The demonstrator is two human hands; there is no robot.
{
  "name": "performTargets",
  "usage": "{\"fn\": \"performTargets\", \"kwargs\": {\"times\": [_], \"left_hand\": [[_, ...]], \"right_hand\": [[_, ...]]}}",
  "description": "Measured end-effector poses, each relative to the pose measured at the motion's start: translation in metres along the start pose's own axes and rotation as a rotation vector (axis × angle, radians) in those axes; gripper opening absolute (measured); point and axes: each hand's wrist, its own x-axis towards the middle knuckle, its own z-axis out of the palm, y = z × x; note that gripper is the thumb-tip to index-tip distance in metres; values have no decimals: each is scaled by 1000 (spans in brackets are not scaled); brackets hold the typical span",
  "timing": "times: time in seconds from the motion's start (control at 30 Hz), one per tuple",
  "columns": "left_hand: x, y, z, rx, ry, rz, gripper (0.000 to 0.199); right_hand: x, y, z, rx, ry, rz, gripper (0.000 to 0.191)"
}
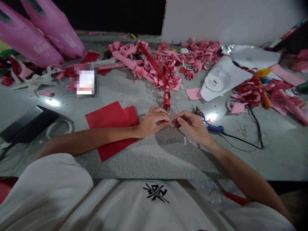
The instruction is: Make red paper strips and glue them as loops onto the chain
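Observation:
My left hand has its thumb and fingertips pinched together just below the lowest loop of a red paper chain. Whether the fingers touch that loop cannot be made out. Close on its right, my right hand is curled, thumb against the fingers, its tips nearly meeting the left fingertips. Anything pinched between the hands is too small or hidden to name. Sheets of red paper lie partly beneath my left forearm. A blue glue gun with a dark cord rests right beside my right hand.
Pink folded paper pieces are heaped along the back. A roll of white tape sits on a printed white sheet. A black box-shaped device lies at left, below a blurred bright screen. Pink bottles fill the far left corner.

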Motion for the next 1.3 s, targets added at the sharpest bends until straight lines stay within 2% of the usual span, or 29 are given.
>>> {"fn": "performTargets", "kwargs": {"times": [0.4, 0.63, 0.77, 0.9, 1.03, 1.13, 1.2, 1.27, 1.3], "left_hand": [[0, 1, -1, -113, 132, -25, 18], [2, 3, -2, -161, 187, -105, 20], [2, 4, -3, -155, 182, -113, 19], [2, 6, -3, -150, 187, -125, 20], [2, 5, -2, -142, 187, -137, 21], [1, 3, -2, -145, 178, -152, 23], [1, 3, -2, -150, 174, -161, 24], [2, 3, -2, -152, 172, -162, 25], [2, 3, -2, -152, 174, -161, 26]], "right_hand": [[3, 5, -17, -60, -37, 35, 22], [3, 1, -23, -112, 22, 17, 24], [5, -4, -31, -89, 139, -1, 26], [10, -1, -45, -77, 271, -78, 24], [16, 8, -67, -142, 491, -206, 20], [18, 10, -86, -288, 690, -343, 20], [16, 5, -96, -470, 813, -430, 23], [12, -2, -101, -683, 860, -479, 26], [11, -6, -100, -774, 836, -496, 27]]}}
